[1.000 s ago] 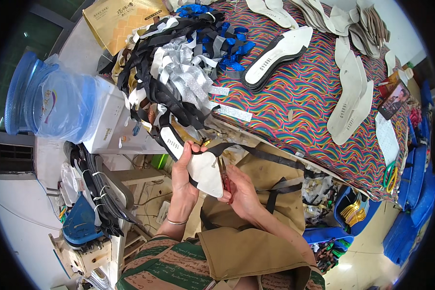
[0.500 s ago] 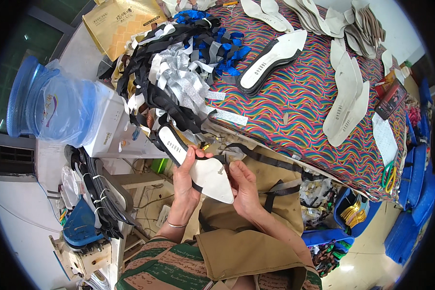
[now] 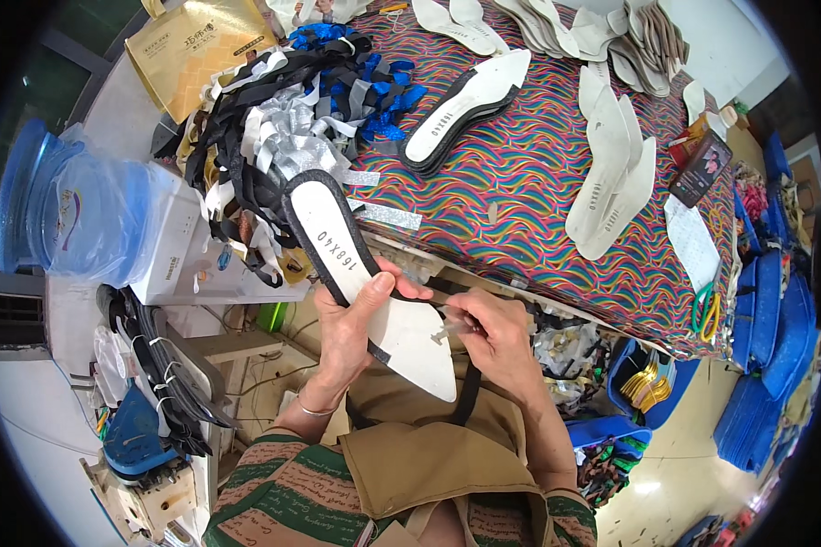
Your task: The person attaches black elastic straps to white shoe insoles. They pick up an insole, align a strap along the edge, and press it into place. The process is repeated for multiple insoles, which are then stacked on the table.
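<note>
My left hand (image 3: 345, 326) grips a white shoe insole (image 3: 409, 333) around its waist, thumb on top, and holds it tilted over my lap. A black strip (image 3: 354, 228) edges the insole's heel and runs down its sides; the pointed toe is bare white at its tip. My right hand (image 3: 494, 339) is closed in a pinch at the insole's right edge, by a small notched mark near the toe. What its fingertips hold is hidden and slightly blurred. Beyond, a stack of black-edged insoles (image 3: 461, 118) lies on the patterned table cover.
Black, silver and blue strips (image 3: 287, 137) are heaped at the table's left. Plain insoles (image 3: 611, 173) lie at the right, near a dark box (image 3: 701, 170) and scissors (image 3: 705, 310). A water dispenser (image 3: 169, 242) stands left; blue bins (image 3: 616, 433) sit below right.
The insole has come up closer to view and slid slightly right, with my left hand still around it. My right hand has moved a little right along its edge. The view has shifted.
</note>
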Demonstrator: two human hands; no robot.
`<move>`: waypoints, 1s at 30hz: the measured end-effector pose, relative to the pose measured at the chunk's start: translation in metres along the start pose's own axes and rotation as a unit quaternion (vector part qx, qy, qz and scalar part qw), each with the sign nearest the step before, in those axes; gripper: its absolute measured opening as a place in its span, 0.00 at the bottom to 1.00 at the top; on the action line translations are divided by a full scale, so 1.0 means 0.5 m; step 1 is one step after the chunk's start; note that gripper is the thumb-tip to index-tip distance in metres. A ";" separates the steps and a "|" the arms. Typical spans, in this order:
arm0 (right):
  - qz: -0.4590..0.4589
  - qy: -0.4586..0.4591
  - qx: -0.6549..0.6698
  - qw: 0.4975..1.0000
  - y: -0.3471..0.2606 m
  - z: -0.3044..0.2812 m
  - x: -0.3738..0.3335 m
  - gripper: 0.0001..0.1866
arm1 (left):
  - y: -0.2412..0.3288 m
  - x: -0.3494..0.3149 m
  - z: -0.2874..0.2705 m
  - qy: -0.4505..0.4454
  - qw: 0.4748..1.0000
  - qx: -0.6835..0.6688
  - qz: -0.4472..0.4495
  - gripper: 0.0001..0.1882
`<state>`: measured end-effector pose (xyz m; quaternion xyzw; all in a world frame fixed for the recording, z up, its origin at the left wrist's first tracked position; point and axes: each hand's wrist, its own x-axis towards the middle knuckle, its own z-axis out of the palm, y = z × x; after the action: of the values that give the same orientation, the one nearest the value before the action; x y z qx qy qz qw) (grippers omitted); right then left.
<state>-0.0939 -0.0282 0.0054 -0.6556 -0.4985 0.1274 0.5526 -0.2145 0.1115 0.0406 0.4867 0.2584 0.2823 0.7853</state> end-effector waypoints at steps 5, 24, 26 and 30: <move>-0.033 0.033 -0.093 0.995 -0.023 -0.014 -0.047 0.19 | -0.001 0.000 0.029 -0.043 0.997 0.028 0.049 0.06; 0.212 -0.007 0.141 0.967 -0.026 -0.079 -0.028 0.12 | -0.037 0.027 0.092 -0.138 0.990 0.022 -0.014 0.09; 0.233 0.024 0.189 0.954 -0.015 -0.074 -0.041 0.13 | -0.033 0.036 0.103 -0.163 0.984 0.055 -0.044 0.15; 0.257 0.035 0.153 0.954 -0.005 -0.081 -0.060 0.16 | -0.046 0.057 0.102 -0.235 0.968 0.030 -0.080 0.22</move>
<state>-0.0803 -0.0767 0.0103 -0.6730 -0.2686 0.3170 0.6119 -0.1553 0.0909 0.0359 0.5402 0.1131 0.0888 0.8291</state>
